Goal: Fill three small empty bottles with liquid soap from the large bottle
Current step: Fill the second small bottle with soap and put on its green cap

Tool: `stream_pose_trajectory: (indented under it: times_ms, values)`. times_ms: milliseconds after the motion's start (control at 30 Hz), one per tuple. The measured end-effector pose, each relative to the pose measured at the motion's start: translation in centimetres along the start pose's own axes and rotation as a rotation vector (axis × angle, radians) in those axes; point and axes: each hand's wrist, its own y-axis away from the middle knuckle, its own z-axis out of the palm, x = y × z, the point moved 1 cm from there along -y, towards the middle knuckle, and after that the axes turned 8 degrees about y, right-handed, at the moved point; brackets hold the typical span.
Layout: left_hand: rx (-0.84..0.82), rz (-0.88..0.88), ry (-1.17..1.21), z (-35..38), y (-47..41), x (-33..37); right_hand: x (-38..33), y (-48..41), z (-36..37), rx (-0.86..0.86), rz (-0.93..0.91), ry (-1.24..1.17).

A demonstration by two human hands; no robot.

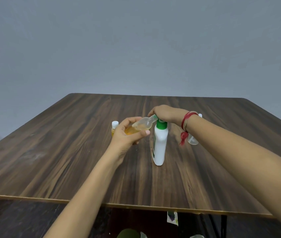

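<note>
1 sm bottle [140, 126] tilted in L hand [129, 133].

A dark wood-grain surface [67, 160] with a pale front edge carries three things. A large white bottle [160, 148] with a green cap stands upright near the middle. At its 10 o'clock, well apart, stands a small capped bottle [114, 126] holding amber liquid. At its 2 o'clock stands a small clear bottle [192, 140], partly hidden, with a white cap.
</note>
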Motion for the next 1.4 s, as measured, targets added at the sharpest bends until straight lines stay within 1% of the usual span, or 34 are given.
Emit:
stream_pose_trajectory:
  times_ms: [367,700,833,1000,1133,1400]
  values:
    - [0.003,0.003,0.014,0.3,0.3,-0.2,0.2,-0.4,0.0,-0.003,-0.032,0.114]
    - [0.001,-0.002,0.019,0.3,0.2,-0.1,0.1,-0.4,-0.3,-0.034,-0.037,0.080]
    - [0.007,0.011,0.041,0.4,0.0,-0.2,0.1,-0.1,-0.4,-0.025,-0.075,0.060]
    - [0.012,-0.005,0.041,0.4,0.2,-0.5,0.0,0.0,-0.5,-0.054,-0.065,0.045]
    - [0.004,0.013,0.049,0.4,-0.1,0.0,0.0,0.2,-0.7,-0.031,-0.074,0.024]
    - [0.009,0.020,0.051,0.3,0.0,-0.4,-0.3,0.8,-1.1,-0.053,-0.066,0.030]
